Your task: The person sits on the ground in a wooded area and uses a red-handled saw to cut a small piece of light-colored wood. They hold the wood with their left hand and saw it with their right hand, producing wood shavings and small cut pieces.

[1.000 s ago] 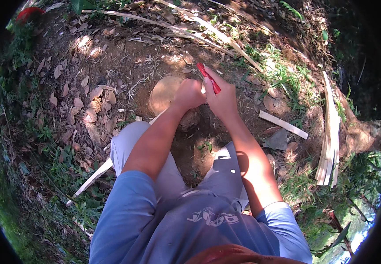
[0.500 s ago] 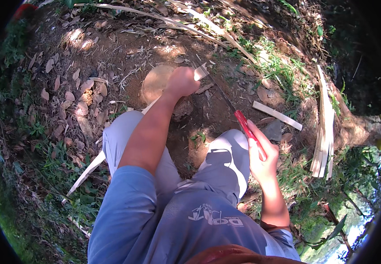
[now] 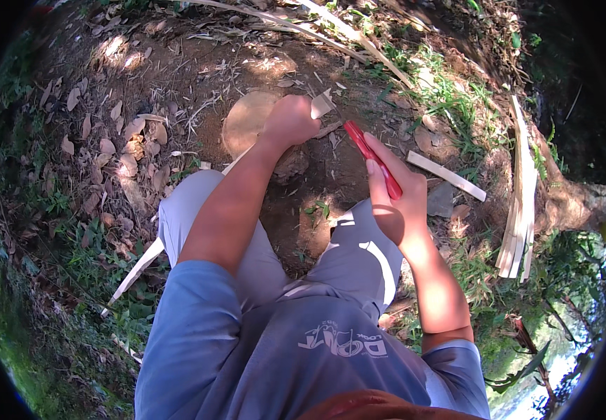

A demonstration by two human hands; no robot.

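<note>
My left hand (image 3: 291, 120) is closed around a long pale wooden strip, pressing it down beside a round cut log (image 3: 245, 124). The strip's short end (image 3: 322, 104) pokes out past my knuckles; its other end runs back under my forearm. In my right hand (image 3: 396, 185) is a saw with a red handle (image 3: 373, 159). Its thin dark blade crosses at the strip's end and is mostly hard to make out against the soil. Whether the teeth have cut into the wood cannot be seen.
A short pale wood piece (image 3: 446, 175) lies right of my right hand, by a grey stone (image 3: 440, 199). Several long strips (image 3: 520, 203) lean in a bundle farther right. More strips (image 3: 359, 38) lie at the far side. Dry leaves (image 3: 131, 147) cover the ground leftward.
My right hand has pushed the saw forward and to the left, so its handle is now close to the strip's end. The left hand keeps its hold, almost unmoved.
</note>
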